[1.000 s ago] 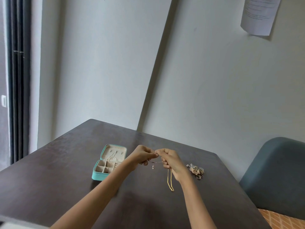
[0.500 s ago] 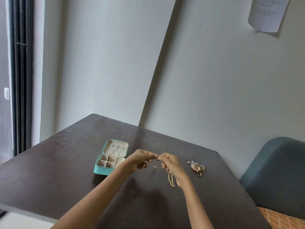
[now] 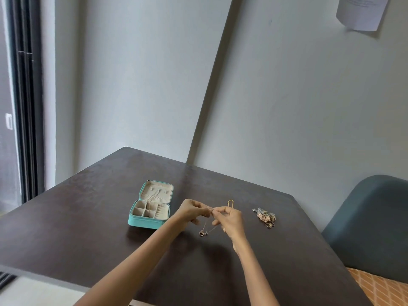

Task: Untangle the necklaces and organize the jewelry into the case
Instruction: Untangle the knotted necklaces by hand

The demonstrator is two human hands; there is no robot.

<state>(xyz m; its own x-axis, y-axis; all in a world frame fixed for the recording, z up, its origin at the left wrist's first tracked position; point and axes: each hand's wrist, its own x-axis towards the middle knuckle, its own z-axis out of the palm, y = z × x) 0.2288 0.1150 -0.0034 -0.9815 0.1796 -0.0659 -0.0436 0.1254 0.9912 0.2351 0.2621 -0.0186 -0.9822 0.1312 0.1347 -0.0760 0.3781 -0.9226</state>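
L hand [image 3: 191,212] & R hand [image 3: 229,219] meet fingertip to fingertip above the counter [image 3: 88,228], each grip pinching the thin silver chain [image 3: 206,230], which sags below w/ its clasp. Gold loop [image 3: 230,203] sticks up behind R hand. Forearms angle in from below. Open teal case [image 3: 151,212] left; jewelry pile [image 3: 265,216] right.

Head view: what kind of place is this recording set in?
Probably a plain room in a home or small office, not a workshop: a dark table pushed into a bare wall corner, a padded grey-blue chair beside it, and a sheet of paper stuck on the wall.
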